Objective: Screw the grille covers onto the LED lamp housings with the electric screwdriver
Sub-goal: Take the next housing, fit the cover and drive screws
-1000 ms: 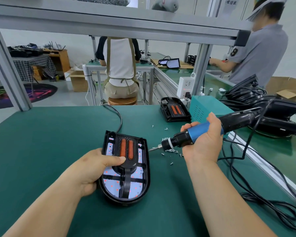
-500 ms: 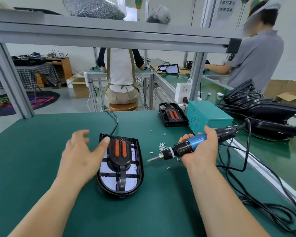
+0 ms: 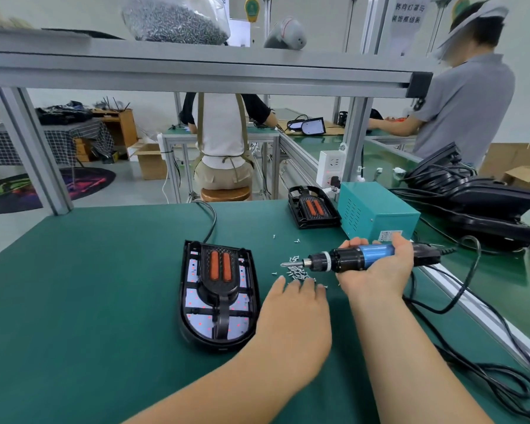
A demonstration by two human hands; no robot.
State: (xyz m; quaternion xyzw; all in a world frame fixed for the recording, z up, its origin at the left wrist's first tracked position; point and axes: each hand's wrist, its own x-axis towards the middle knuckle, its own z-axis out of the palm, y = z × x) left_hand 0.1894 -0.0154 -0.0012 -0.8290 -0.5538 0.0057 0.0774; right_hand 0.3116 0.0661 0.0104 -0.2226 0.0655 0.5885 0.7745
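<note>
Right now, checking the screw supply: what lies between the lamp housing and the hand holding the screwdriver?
Head view: a pile of loose screws on the green mat, the left hand's fingertips at its near edge.

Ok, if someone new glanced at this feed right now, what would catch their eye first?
Probably the black LED lamp housing lying mid-bench on the green mat, its grille cover with two orange bars facing up. Just right of it, the right hand grips the blue electric screwdriver, tip pointing left over a scatter of loose screws. The left hand reaches, fingers straight, to that pile's near edge.
</note>
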